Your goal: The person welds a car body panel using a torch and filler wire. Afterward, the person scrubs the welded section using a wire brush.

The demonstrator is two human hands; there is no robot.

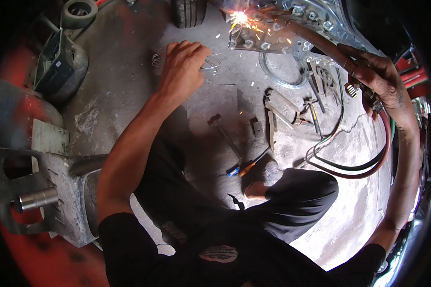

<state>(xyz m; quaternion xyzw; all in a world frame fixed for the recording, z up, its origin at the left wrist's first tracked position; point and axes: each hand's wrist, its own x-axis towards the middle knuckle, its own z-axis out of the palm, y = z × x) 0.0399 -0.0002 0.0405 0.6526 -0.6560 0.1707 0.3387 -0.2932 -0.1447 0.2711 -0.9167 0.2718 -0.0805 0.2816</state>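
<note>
My left hand (pixel 183 67) is closed around a small coil of thin wire (pixel 212 66), whose loops stick out on both sides of the fist. A welding torch (pixel 321 42) is gripped in my right hand (pixel 377 79), with its tube slanting up and left along a metal panel (pixel 261 43). At the panel's left end there is a bright glow (pixel 241 18) with sparks flying off it. The torch tip is lost in the glare. Red and green hoses (pixel 368 172) hang from the torch handle and loop over the floor.
A larger wire coil (pixel 285 79) lies below the panel. Hammers (pixel 225 138), screwdrivers (pixel 249 168) and other tools are spread on the concrete floor between my hands and foot. On the left stand a grey plastic stool (pixel 76 201) and a dark bin (pixel 55 62); a tire (pixel 189 12) is at the top.
</note>
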